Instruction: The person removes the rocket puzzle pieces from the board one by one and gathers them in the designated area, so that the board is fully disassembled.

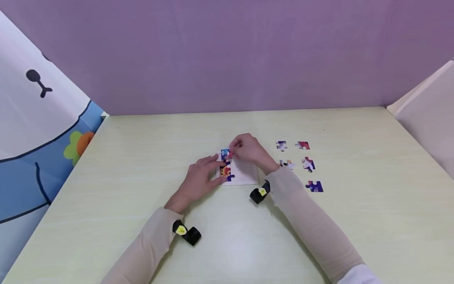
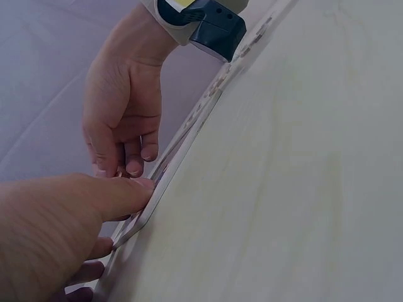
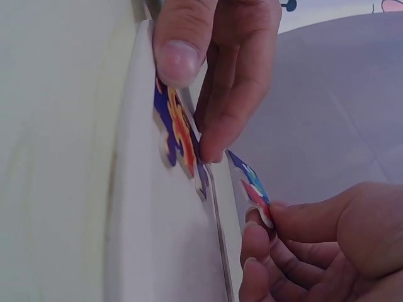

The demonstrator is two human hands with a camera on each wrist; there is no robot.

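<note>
A white puzzle board [image 1: 248,173] lies mid-table with a column of joined colourful pieces [image 1: 226,171] along its left side. My left hand [image 1: 219,169] rests beside it, straight fingers pressing on those joined pieces [image 3: 179,135]. My right hand [image 1: 233,153] hovers over the board's far left corner and pinches one blue-and-red puzzle piece [image 1: 226,154] between thumb and fingertips. In the right wrist view that piece [image 3: 255,189] is tilted just off the board's [image 3: 157,239] edge. The left wrist view has my left thumb [image 2: 129,194] at the board's rim [image 2: 182,151].
Several loose puzzle pieces lie to the right of the board, among them one [image 1: 281,145] at the back, one [image 1: 308,164] in the middle and one [image 1: 314,186] nearest me. A purple wall stands behind the pale table [image 1: 142,157]. Panels flank both sides.
</note>
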